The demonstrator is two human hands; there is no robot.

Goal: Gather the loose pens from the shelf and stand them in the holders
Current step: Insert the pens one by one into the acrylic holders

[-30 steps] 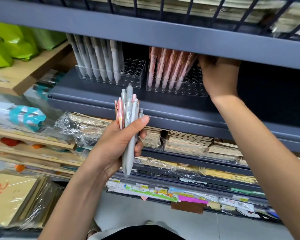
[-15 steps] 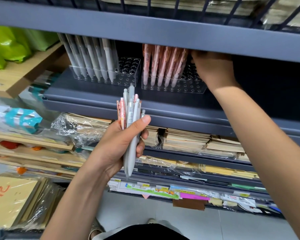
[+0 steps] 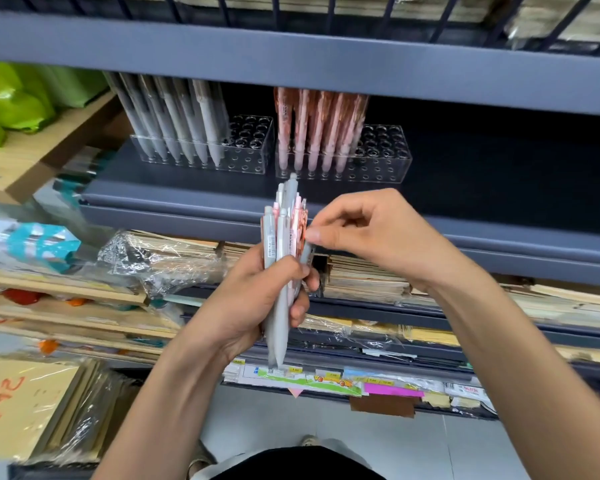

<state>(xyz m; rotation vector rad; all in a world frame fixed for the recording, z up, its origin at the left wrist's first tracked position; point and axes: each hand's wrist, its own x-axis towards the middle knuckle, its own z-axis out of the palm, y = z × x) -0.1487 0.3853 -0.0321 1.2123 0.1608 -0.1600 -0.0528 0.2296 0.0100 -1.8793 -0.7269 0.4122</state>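
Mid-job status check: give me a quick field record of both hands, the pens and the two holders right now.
left hand: grips upright pen bundle, grey and pink mixed
right hand: pinches one pink pen at the bundle's top
grey-pen holder: partly filled, empty holes on the right
pink-pen holder: partly filled, empty holes on the right

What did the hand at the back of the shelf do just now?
The right hand came forward from the shelf to the pen bundle, where its fingers pinch a pink pen. The left hand still grips the bundle; both clear holders stayed put.
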